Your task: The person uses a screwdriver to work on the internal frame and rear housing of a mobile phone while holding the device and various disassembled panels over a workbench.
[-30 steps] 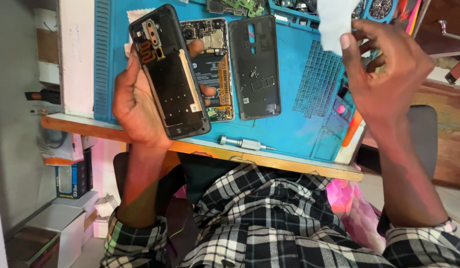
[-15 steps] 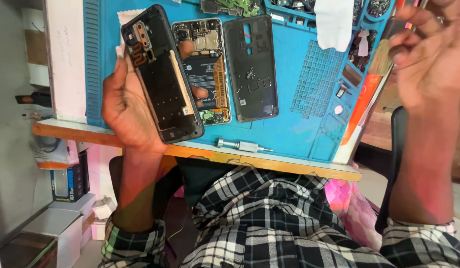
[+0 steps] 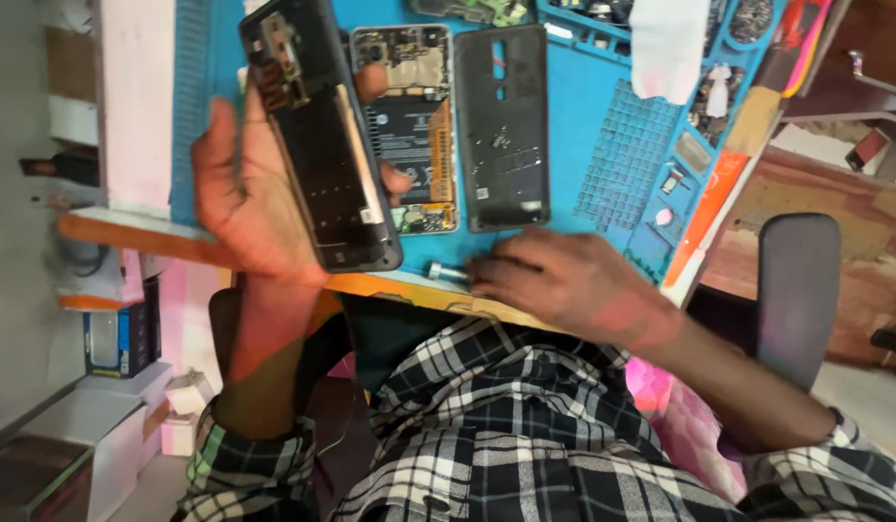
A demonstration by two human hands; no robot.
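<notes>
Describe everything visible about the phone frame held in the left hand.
The phone frame is a long, dark, opened shell, mostly black inside, with small brownish parts and a camera cut-out near its top end and a thin pale strip along one edge. It looks like plastic and metal. It is lifted above the blue mat, tilted slightly, inner side facing the camera. The left hand grips it from behind, with fingertips wrapping its right edge.

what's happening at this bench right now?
A person in a plaid shirt is at a bench with a blue work mat. The left hand holds a dark phone frame up over the mat. The right hand rests at the mat's near edge, fingers on a small metal screwdriver. On the mat lie an opened phone body showing battery and board, and a dark back cover beside it.
</notes>
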